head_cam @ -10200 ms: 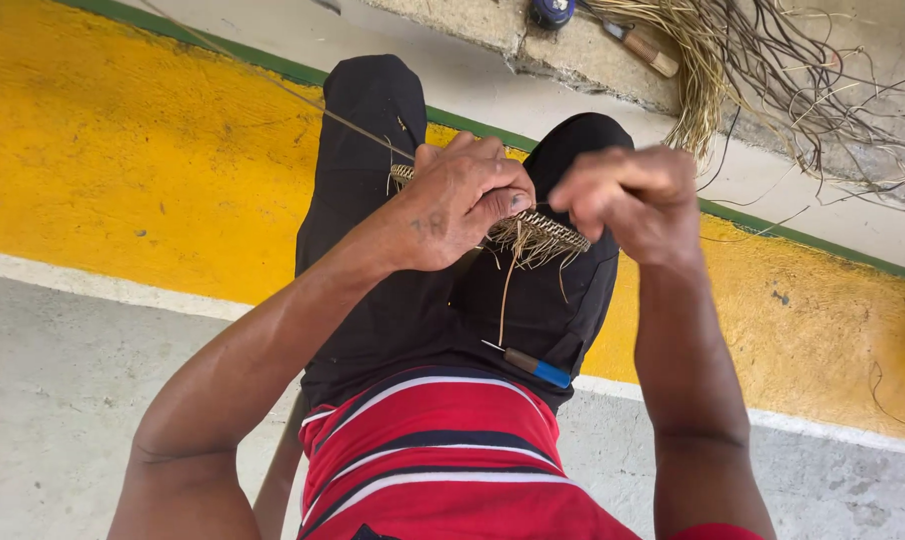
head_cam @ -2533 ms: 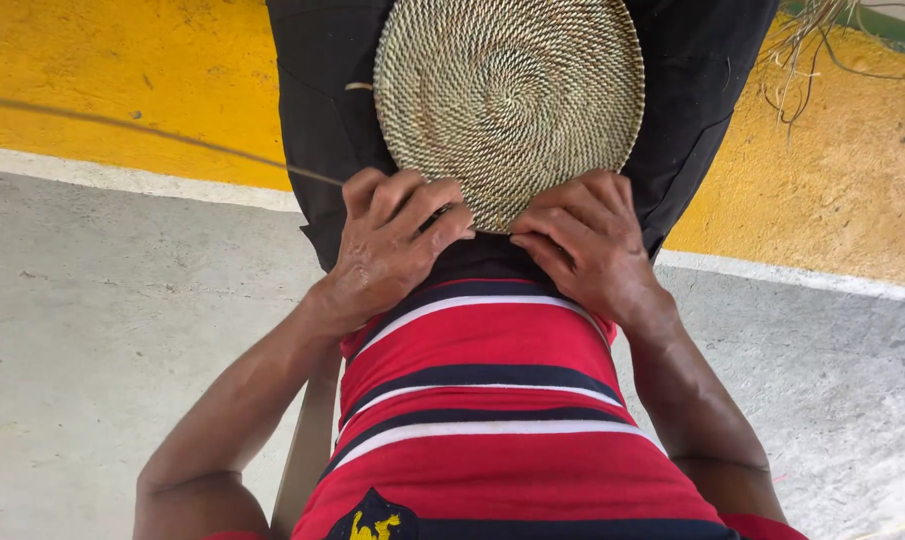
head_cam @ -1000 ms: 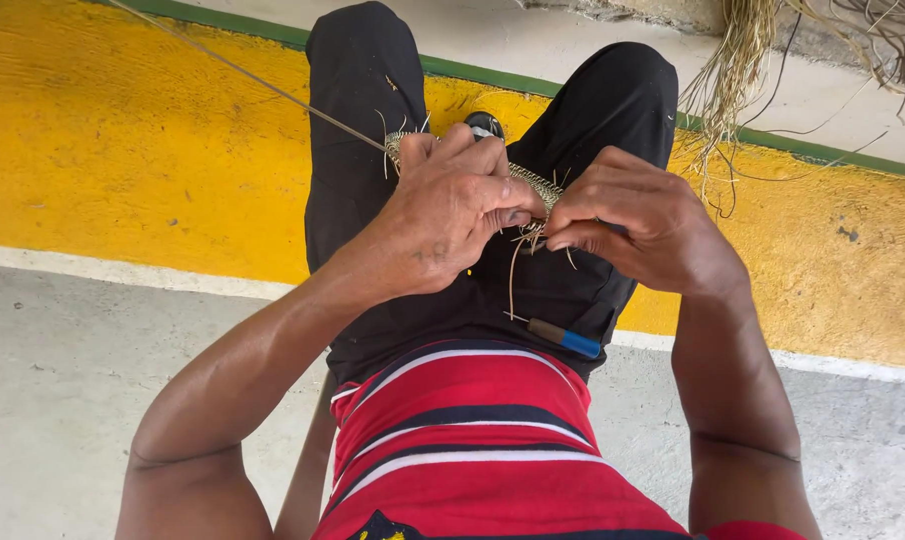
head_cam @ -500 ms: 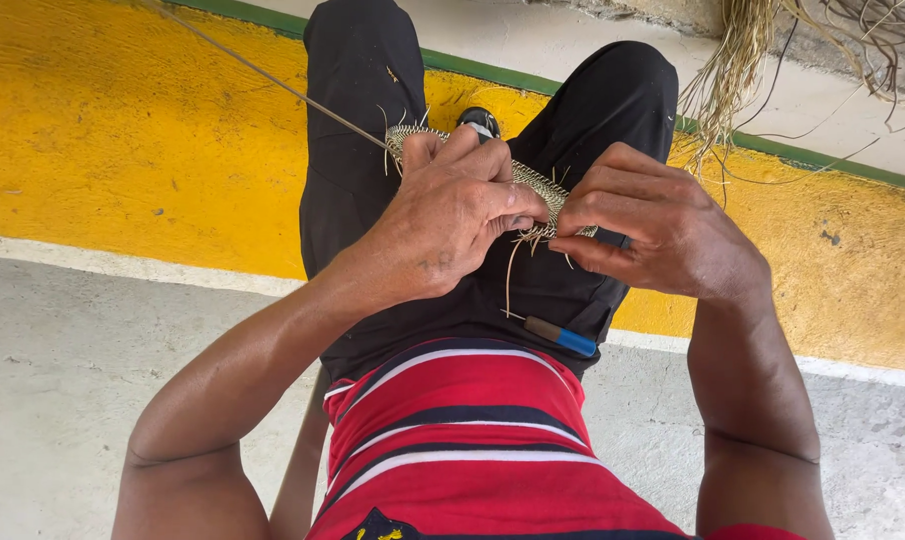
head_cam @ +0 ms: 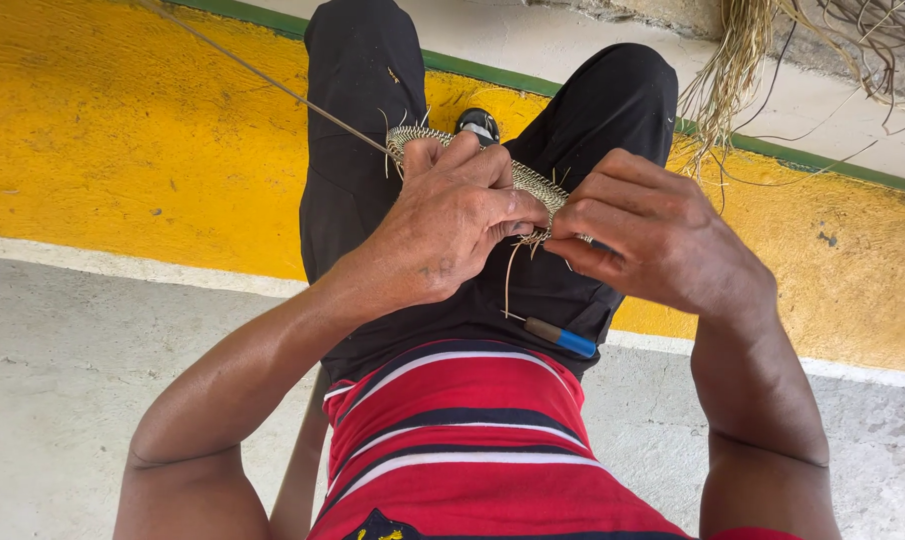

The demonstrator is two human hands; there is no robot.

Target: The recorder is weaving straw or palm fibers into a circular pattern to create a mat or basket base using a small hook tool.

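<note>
Both hands [head_cam: 553,225] pinch the woven disc [head_cam: 528,180] edge-on above the lap.

Yellow painted floor band [head_cam: 123,130] edged by a thin green stripe [head_cam: 803,160]. Grey concrete floor [head_cam: 93,380] nearer. Bundle of dry straw fibres [head_cam: 733,60] at upper right, loose strands trailing. Blue-tipped tool [head_cam: 561,337] resting on black trousers [head_cam: 358,130]. Red striped shirt [head_cam: 463,440].

Red shirt [head_cam: 463,440] with white-edged navy stripes, black trousers [head_cam: 373,130], bare forearms.
</note>
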